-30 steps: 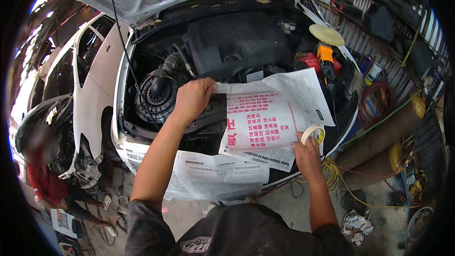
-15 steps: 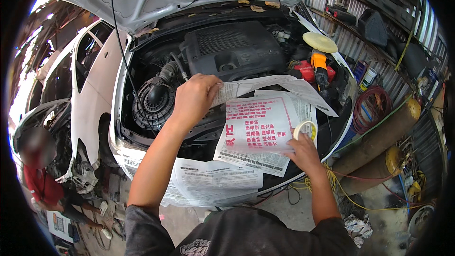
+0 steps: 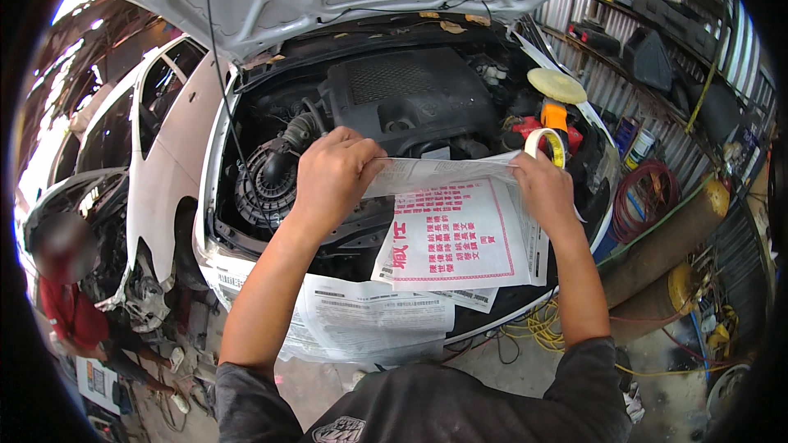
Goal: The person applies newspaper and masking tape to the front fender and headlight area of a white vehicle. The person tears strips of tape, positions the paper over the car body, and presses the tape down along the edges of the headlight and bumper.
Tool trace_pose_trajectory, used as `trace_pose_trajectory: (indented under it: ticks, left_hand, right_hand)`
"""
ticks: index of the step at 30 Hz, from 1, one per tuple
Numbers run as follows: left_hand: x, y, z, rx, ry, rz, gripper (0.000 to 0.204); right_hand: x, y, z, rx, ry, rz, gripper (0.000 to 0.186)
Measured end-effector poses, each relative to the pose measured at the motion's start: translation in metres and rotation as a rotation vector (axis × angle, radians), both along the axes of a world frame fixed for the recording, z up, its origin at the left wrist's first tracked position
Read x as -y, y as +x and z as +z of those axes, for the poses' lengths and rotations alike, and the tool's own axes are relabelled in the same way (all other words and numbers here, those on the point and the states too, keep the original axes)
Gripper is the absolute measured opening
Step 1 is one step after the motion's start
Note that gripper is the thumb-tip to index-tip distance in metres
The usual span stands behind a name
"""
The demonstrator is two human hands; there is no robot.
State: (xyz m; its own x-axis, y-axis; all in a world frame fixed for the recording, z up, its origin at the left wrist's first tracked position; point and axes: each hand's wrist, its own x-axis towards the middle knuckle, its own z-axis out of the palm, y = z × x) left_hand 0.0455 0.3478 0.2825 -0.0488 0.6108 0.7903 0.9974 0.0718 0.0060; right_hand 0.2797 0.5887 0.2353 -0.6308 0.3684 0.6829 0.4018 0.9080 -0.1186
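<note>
From where I stand, the person's hands are apart, the left hand point(image 3: 338, 171) pinching one end of a newspaper sheet point(image 3: 447, 174) and the right hand point(image 3: 543, 193) gripping near the other end, a roll of tape point(image 3: 533, 140) standing up from its fingers. The sheet is stretched between them over the front of a car's open engine bay point(image 3: 267, 176), big red print showing below. More newspaper point(image 3: 369, 316) drapes the car's nose. Beyond the tape sits an orange power tool point(image 3: 555, 116) by a pale round pad point(image 3: 557, 84); someone in a red shirt point(image 3: 78, 312) is off to the left.
</note>
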Motion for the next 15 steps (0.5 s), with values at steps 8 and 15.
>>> trace_pose_trajectory:
  ticks: [8,15]
  left_hand:
    - [0.015,-0.03,-0.015,1.035,0.093,-0.246,0.016]
    - [0.008,-0.013,-0.023,1.314,0.147,-0.447,0.02]
  right_hand:
    - [-0.01,-0.001,0.038,-0.088,0.15,0.098,0.022]
    - [0.002,0.023,0.1,-0.207,0.196,0.161,0.017]
